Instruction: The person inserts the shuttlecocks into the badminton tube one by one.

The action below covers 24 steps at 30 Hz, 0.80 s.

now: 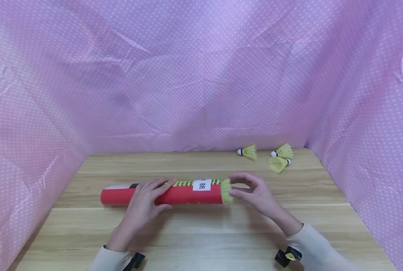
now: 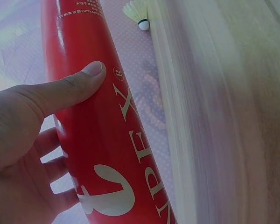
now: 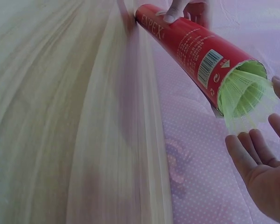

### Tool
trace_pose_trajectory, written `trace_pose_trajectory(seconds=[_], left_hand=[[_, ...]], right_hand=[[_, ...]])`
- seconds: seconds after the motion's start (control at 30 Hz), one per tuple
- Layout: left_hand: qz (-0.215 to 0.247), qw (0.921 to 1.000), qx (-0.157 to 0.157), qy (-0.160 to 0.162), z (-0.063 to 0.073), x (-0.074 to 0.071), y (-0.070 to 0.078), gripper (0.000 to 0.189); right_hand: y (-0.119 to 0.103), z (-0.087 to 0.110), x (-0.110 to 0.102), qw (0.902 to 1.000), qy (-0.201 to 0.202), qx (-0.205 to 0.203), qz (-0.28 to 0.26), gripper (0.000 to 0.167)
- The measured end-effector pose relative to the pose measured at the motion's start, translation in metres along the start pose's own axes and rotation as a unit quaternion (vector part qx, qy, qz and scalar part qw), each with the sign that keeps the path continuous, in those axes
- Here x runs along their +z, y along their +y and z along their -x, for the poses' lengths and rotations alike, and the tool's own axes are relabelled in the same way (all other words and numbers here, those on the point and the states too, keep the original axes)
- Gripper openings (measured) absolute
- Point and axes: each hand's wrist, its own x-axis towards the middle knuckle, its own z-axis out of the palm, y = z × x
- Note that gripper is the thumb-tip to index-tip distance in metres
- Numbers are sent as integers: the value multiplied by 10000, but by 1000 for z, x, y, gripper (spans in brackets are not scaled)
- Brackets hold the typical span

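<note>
A red shuttlecock tube (image 1: 188,196) lies crosswise close over the table, its open end toward the right. My left hand (image 1: 145,203) grips it left of its middle, the thumb (image 2: 84,84) across the printed side and the other fingers partly hidden behind it. From the tube's mouth sticks out the pale yellow skirt of a shuttlecock (image 3: 247,93); its head is hidden inside. My right hand (image 1: 254,192) holds the skirt's edge, with thumb and bent fingers spread about the rim and fingertips (image 3: 232,141) right at it.
Three yellow shuttlecocks with white heads lie at the back right of the wooden table (image 1: 201,233): one alone (image 1: 249,152), the other two (image 1: 284,151) close together. Pink dotted cloth (image 1: 201,94) hangs behind and on both sides.
</note>
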Motion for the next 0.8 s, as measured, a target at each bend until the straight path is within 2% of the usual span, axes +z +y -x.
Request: trace_pose_trajectory(seconds=[0.4, 0.67, 0.8], left_hand=[[44, 9999, -85, 85, 2, -1, -1, 85], [84, 9997, -240, 20, 5, -2, -3, 88], [65, 9998, -163, 91, 5, -3, -4, 87]], right_hand=[[0, 4, 11, 9984, 451, -36, 333, 44], [4, 6, 10, 9996, 81, -241, 154, 45], [4, 8, 8, 9992, -146, -366, -86, 47]])
